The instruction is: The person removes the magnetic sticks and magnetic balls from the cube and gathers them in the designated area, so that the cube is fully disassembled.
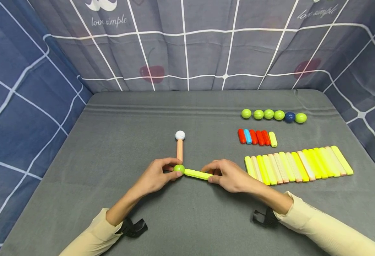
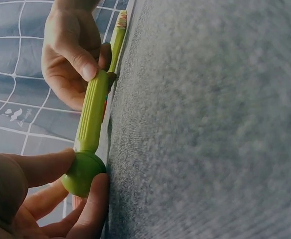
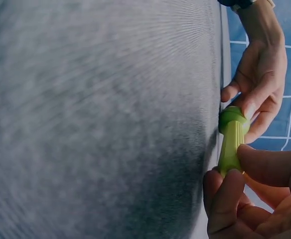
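Note:
My left hand [image 1: 158,174] pinches a green ball [image 1: 179,169] between thumb and fingers, low over the grey cloth. A ribbed yellow-green stick [image 1: 197,174] runs rightward from the ball, its near end right at the ball's surface. The stick's other end is pinched by my right hand [image 1: 230,176]. From the ball a peach-coloured stick [image 1: 179,150] extends away toward the back, with a white ball [image 1: 180,135] on its far end. In the left wrist view, the green ball [image 2: 84,174] sits between thumb and fingertips, in line with the stick [image 2: 90,117].
Right of my hands lies a long row of yellow and peach sticks [image 1: 297,165]. Behind it are short red, blue and yellow sticks [image 1: 257,137]. Farther back stands a row of green balls [image 1: 268,114] with one dark blue ball [image 1: 289,117]. Checked curtains [image 1: 203,53] enclose the table.

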